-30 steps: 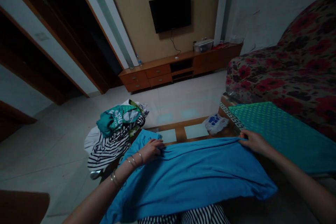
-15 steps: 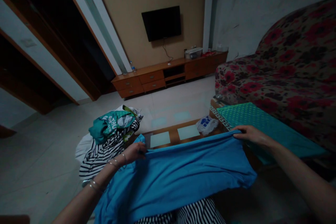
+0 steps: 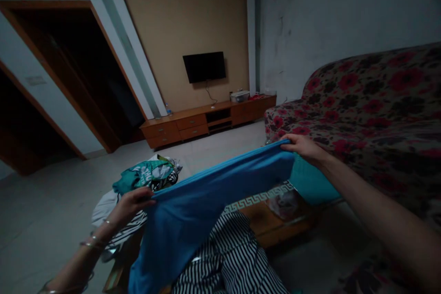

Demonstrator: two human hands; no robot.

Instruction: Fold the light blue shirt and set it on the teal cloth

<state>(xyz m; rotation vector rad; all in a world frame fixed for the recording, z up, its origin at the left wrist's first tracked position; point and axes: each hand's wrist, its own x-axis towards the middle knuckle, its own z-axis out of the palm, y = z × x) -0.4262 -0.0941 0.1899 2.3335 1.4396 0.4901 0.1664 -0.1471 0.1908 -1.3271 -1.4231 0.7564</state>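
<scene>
Left hand (image 3: pixel 135 200) pinching top edge of blue cloth (image 3: pixel 196 211); right hand (image 3: pixel 299 146), at two o'clock from left, pinching same edge's far end. Cloth stretched between, drooping at five from left hand. Clothes pile (image 3: pixel 138 177) at twelve from left hand. From right hand: desk (image 3: pixel 255 201) at seven, floral sofa (image 3: pixel 365 115) at two.

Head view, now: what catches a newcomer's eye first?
The bright blue cloth, stretched between the left hand and the right hand across the lower middle. Then the red-flowered fabric sofa along the right side, and the flat black television on the beige wall panel at upper centre.
</scene>
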